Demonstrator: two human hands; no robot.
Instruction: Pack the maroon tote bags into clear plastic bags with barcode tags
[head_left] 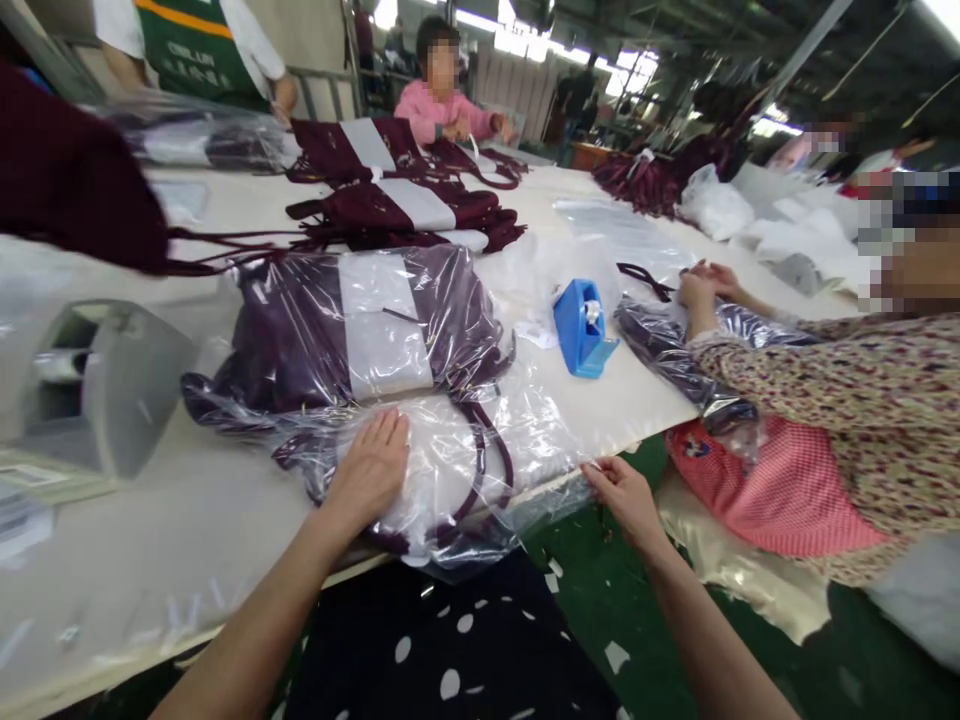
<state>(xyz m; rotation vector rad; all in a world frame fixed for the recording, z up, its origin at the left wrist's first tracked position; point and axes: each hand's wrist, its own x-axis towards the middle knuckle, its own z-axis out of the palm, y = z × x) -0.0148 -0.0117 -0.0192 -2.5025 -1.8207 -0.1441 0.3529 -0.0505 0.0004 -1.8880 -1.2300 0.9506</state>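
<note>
A dark maroon bundle [292,320] with a white band around its middle lies inside a clear plastic bag [540,420] on the table in front of me. It looks like a soft bag, and its looped strap [502,450] shows through the plastic near the table edge. My left hand [371,465] rests flat on the plastic just below the band, fingers stretched out. At the table's front edge, the thumb and fingers of my right hand [621,492] pinch the right-hand edge of the plastic bag.
A blue tape dispenser [581,330] stands to the right, a grey one [105,390] to the left. Behind lie banded maroon bundles [409,205]. A co-worker's hands [705,290] are over another wrapped bundle [660,340]. Two more people stand across the table.
</note>
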